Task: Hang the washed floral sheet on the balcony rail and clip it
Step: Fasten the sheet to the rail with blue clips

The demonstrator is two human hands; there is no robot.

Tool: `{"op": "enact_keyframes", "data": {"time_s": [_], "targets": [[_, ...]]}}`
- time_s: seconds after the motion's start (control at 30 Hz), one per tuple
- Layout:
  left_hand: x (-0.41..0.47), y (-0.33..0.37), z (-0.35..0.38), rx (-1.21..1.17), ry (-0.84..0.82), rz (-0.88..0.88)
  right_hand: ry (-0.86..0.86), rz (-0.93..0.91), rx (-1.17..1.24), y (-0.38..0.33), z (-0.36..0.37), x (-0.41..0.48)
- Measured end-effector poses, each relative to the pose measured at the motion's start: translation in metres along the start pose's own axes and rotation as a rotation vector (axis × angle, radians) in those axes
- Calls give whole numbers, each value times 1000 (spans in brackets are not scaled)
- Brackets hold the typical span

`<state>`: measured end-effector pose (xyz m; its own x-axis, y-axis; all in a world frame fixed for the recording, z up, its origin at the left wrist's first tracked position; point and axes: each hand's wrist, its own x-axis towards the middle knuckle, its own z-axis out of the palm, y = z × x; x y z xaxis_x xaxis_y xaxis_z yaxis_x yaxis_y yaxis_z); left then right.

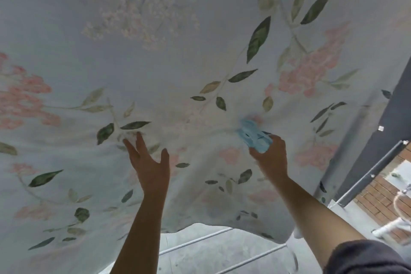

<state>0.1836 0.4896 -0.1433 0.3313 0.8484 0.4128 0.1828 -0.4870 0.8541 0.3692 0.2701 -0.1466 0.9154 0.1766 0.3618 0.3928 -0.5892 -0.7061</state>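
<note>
The floral sheet point(178, 62), pale with pink blossoms and green leaves, hangs in front of me and fills most of the view. My right hand point(270, 158) is shut on a light blue clip point(253, 135), and the clip's jaws press into the fabric, which puckers around them. My left hand point(149, 162) is open, fingers spread, its fingertips resting against the sheet to the left of the clip. Under the cloth, the rail itself is hidden.
A dark wall point(387, 140) with a metal bar point(378, 167) stands at the right. Beyond it are red bricks point(378, 198) and white pipes point(391, 227). Thin rails point(200, 240) cross a grey concrete floor below the sheet's lower edge.
</note>
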Motion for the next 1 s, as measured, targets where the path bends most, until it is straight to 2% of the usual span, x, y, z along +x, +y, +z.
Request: {"op": "enact_keyframes", "data": {"time_s": [0.07,0.1,0.23,0.3,0.37,0.5,0.53,0.6,0.67,0.7,0.77,0.87,0.93,1.0], "targets": [[-13,15,12,13,-5,-23,-19,152,-65,25,-18,6],[-25,23,22,14,-9,-28,-72,130,-89,38,-27,4],[-53,49,50,15,-72,28,-244,-238,77,35,-37,-6],[-58,58,61,36,-79,44,-237,-300,170,34,-41,6],[-58,65,69,59,-87,45,-135,-189,151,49,-50,26],[-48,69,73,40,-84,51,101,262,-5,91,-77,49],[-47,73,75,25,-72,49,113,273,-16,95,-81,46],[-47,83,87,-15,-67,65,72,74,29,93,-84,37],[-53,95,104,-50,-109,107,-46,-127,48,86,-82,30],[-56,101,113,-65,-141,131,-78,-173,56,84,-82,32],[-64,110,130,-86,-195,162,3,-128,53,91,-87,44],[-70,117,142,-92,-224,177,226,190,-5,126,-115,57],[-71,123,152,-99,-194,183,208,318,-95,158,-138,66],[-74,131,166,-106,-151,186,96,264,-138,180,-149,73]]}}
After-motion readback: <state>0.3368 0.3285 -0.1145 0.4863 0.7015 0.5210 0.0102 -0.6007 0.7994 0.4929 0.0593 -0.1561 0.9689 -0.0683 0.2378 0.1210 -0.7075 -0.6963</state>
